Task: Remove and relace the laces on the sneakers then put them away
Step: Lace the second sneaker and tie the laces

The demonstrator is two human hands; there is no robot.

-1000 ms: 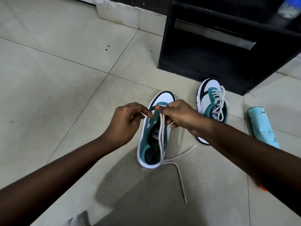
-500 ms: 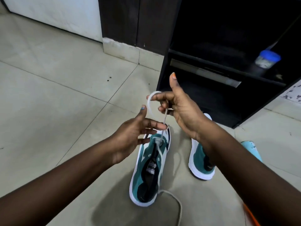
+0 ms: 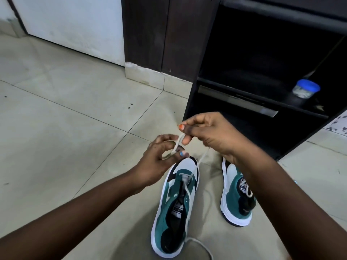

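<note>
The white lace (image 3: 199, 162) is now being pinched by both the left hand (image 3: 159, 158) and the right hand (image 3: 210, 132), the loop lowered since a moment ago, above the near sneaker (image 3: 176, 209) on the floor; relacing is being started at its toe eyelets.

Bare forearms, painted nails

No sleeves are worn; orange polish is seen on the right hand (image 3: 212, 132), blue polish on the left hand (image 3: 159, 156).
</note>
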